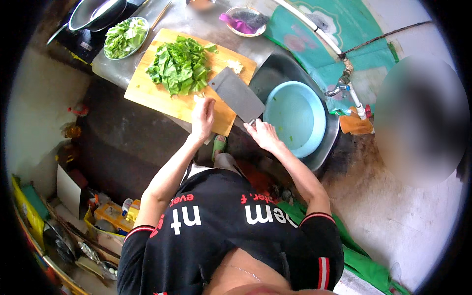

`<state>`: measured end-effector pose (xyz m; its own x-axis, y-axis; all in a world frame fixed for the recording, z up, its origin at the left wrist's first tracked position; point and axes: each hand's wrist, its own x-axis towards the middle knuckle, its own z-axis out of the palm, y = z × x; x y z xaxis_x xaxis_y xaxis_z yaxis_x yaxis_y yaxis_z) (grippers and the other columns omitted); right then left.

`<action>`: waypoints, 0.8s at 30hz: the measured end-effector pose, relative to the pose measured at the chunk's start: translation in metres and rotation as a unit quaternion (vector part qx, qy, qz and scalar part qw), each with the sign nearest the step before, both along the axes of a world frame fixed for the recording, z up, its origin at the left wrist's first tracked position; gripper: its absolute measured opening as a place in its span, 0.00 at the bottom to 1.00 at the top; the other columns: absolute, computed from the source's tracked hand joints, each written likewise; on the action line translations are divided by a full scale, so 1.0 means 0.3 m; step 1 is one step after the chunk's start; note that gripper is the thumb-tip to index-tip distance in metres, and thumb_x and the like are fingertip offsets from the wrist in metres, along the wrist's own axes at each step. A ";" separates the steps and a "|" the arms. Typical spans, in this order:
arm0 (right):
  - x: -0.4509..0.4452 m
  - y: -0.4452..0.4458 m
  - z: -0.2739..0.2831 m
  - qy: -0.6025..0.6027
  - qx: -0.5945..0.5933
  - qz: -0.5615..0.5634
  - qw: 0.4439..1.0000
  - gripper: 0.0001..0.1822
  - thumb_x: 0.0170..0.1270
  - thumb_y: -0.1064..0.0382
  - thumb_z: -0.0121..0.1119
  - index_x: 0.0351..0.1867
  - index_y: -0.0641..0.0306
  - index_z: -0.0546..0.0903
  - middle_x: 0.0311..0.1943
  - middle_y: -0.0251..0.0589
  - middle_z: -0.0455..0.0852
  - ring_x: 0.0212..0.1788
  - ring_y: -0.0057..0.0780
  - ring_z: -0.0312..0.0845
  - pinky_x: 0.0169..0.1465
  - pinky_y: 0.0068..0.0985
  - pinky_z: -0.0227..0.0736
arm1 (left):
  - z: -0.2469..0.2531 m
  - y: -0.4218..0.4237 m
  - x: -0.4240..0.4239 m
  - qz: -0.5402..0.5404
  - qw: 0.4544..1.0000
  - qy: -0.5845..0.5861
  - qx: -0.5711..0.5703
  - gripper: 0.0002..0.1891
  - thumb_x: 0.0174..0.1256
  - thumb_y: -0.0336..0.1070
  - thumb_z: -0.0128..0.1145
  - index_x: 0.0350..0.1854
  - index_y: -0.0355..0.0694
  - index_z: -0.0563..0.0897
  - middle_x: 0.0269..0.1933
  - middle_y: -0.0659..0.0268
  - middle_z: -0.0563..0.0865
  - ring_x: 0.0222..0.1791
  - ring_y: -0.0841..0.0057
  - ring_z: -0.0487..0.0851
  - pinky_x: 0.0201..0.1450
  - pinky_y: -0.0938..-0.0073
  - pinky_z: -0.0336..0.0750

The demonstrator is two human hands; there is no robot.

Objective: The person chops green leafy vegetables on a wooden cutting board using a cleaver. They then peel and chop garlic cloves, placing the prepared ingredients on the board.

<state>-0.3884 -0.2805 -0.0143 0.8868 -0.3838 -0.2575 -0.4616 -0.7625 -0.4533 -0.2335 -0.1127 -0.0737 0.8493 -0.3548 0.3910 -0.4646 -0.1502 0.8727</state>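
My right hand (263, 134) grips the handle of a cleaver (239, 94). Its broad grey blade lies flat-on to the view, over the right part of a wooden cutting board (147, 92). My left hand (203, 116) is at the board's near edge with its fingers curled. A small pale piece shows by its fingertips; whether the fingers hold it is unclear. Cut leafy greens (180, 66) are heaped on the board, beyond the left hand. A little pile of chopped pale bits, perhaps garlic (235, 66), sits past the blade.
Right of the board, a light-blue basin (295, 118) with leaf scraps stands in a dark sink (278, 66) below a tap (337, 89). A plate of greens (125, 38), chopsticks (161, 15), a wok (96, 14) and a bowl with a scouring pad (250, 18) are farther back.
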 end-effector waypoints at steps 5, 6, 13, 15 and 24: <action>0.001 -0.013 -0.030 0.053 -0.017 0.014 0.998 0.29 0.72 0.39 0.48 0.34 0.70 0.76 0.30 0.63 0.85 0.36 0.62 0.82 0.41 0.51 0.76 | -0.012 0.003 0.001 0.004 0.999 -0.025 0.024 0.03 0.67 0.25 0.58 0.41 0.36 0.80 0.30 0.60 0.81 0.26 0.73 0.79 0.32 0.74 0.73; 0.006 -0.016 -0.027 0.049 -0.013 0.017 0.999 0.29 0.71 0.39 0.49 0.33 0.70 0.76 0.29 0.62 0.85 0.35 0.61 0.82 0.41 0.50 0.76 | -0.007 0.004 0.004 -0.001 1.000 -0.012 0.019 0.03 0.67 0.25 0.58 0.41 0.36 0.80 0.29 0.60 0.81 0.26 0.73 0.79 0.32 0.74 0.73; 0.018 -0.047 0.084 0.016 0.032 0.010 0.999 0.27 0.70 0.41 0.53 0.30 0.68 0.74 0.26 0.58 0.84 0.34 0.58 0.83 0.39 0.49 0.75 | 0.021 0.005 0.009 -0.009 1.000 0.018 0.018 0.03 0.67 0.25 0.58 0.40 0.36 0.80 0.29 0.58 0.81 0.26 0.68 0.79 0.33 0.72 0.74; -0.001 -0.043 0.018 0.024 0.015 0.015 0.999 0.27 0.70 0.40 0.52 0.31 0.68 0.75 0.27 0.60 0.85 0.36 0.60 0.83 0.41 0.49 0.76 | 0.015 0.005 0.000 -0.015 0.999 0.025 0.029 0.03 0.67 0.25 0.57 0.40 0.35 0.80 0.30 0.57 0.80 0.27 0.65 0.79 0.34 0.70 0.74; 0.018 -0.056 0.059 0.025 0.024 0.043 0.998 0.31 0.69 0.37 0.50 0.31 0.69 0.77 0.24 0.59 0.84 0.33 0.61 0.82 0.39 0.50 0.76 | 0.018 -0.004 0.015 -0.006 1.000 0.019 0.004 0.03 0.67 0.25 0.57 0.41 0.35 0.80 0.30 0.57 0.81 0.28 0.69 0.80 0.34 0.72 0.74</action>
<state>-0.3830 -0.2972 0.0034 0.9012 -0.2935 -0.3188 -0.4190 -0.7779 -0.4683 -0.2289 -0.1140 -0.0682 0.8589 -0.3677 0.3566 -0.4336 -0.1513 0.8883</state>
